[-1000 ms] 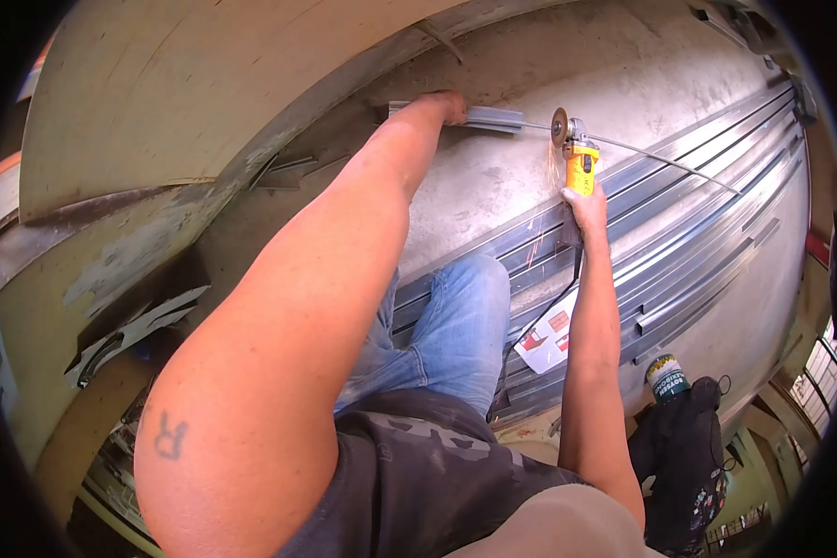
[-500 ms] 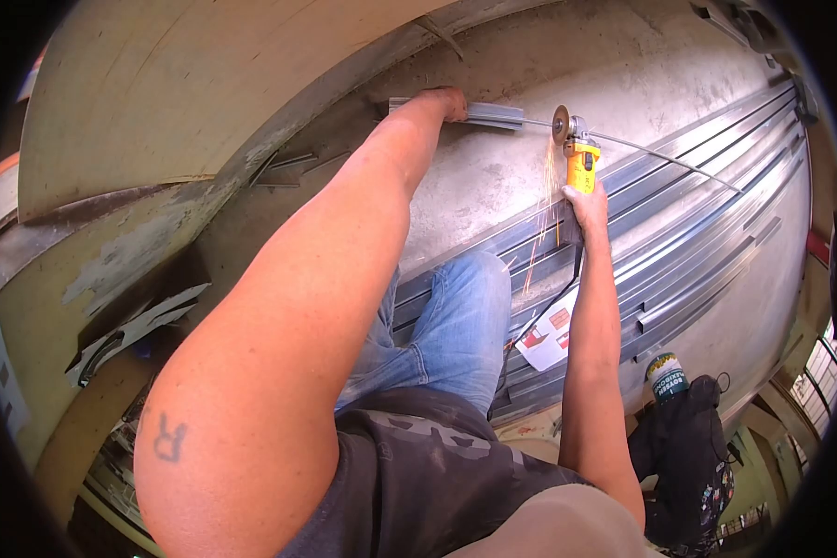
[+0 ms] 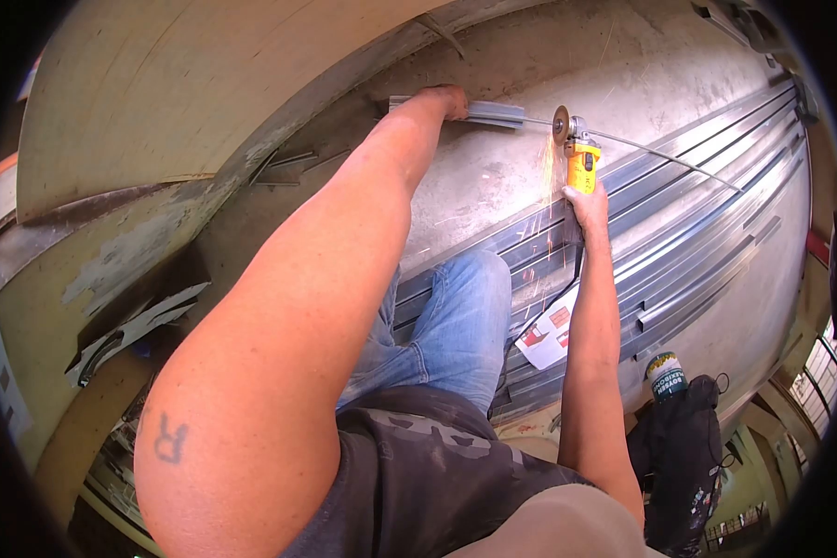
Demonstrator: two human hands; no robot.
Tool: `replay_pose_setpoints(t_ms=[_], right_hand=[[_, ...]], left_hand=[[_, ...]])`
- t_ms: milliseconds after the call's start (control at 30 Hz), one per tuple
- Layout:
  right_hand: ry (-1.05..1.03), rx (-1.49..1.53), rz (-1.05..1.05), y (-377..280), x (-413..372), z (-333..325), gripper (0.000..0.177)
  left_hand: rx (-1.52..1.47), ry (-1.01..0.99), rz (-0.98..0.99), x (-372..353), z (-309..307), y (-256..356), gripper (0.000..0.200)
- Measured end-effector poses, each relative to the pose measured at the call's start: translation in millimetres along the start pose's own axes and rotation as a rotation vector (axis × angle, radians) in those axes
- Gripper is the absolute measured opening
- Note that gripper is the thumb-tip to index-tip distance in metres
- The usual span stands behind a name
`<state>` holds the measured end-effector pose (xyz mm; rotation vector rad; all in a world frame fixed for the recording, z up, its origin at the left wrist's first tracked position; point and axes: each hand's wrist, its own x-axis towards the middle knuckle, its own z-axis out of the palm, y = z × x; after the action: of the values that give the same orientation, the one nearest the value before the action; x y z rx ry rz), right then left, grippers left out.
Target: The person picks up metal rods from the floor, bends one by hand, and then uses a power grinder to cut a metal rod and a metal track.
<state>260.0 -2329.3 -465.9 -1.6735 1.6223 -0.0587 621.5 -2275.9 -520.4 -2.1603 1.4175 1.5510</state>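
Observation:
My right hand (image 3: 588, 203) is wrapped round the lower body of a yellow angle grinder (image 3: 581, 170). The grinder's brown disc (image 3: 561, 125) meets a thin metal rod (image 3: 665, 158), and orange sparks fall from there toward me. Farther left, my left hand (image 3: 452, 100) is closed at a short grey metal channel (image 3: 496, 114) lying on the concrete floor; its fingers are partly hidden. The rod runs from the channel's right end, past the disc, out over long metal profiles (image 3: 642, 200).
A printed sheet (image 3: 547, 333) lies on the profiles near my right forearm. At the lower right are a can (image 3: 666, 377) and a black bag (image 3: 684, 446). A large curved panel (image 3: 205, 84) rises on the left. The grinder's black cord runs down past the sheet.
The spark stream looks different, with more scattered sparks above and around the disc. Both hands and the grinder stay in nearly the same place.

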Motion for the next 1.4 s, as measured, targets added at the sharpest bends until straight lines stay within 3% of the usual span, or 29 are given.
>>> replay_pose_setpoints(t_ms=[1333,1400], right_hand=[[-0.02,0.024,0.036,-3,-13,-2,0.051],[-0.041,0.066,0.038,21,1,6,0.05]], left_hand=[[0.107,0.042,-0.017,-7,-4,6,0.028],[0.128,0.052,-0.013,-9,-4,7,0.029]])
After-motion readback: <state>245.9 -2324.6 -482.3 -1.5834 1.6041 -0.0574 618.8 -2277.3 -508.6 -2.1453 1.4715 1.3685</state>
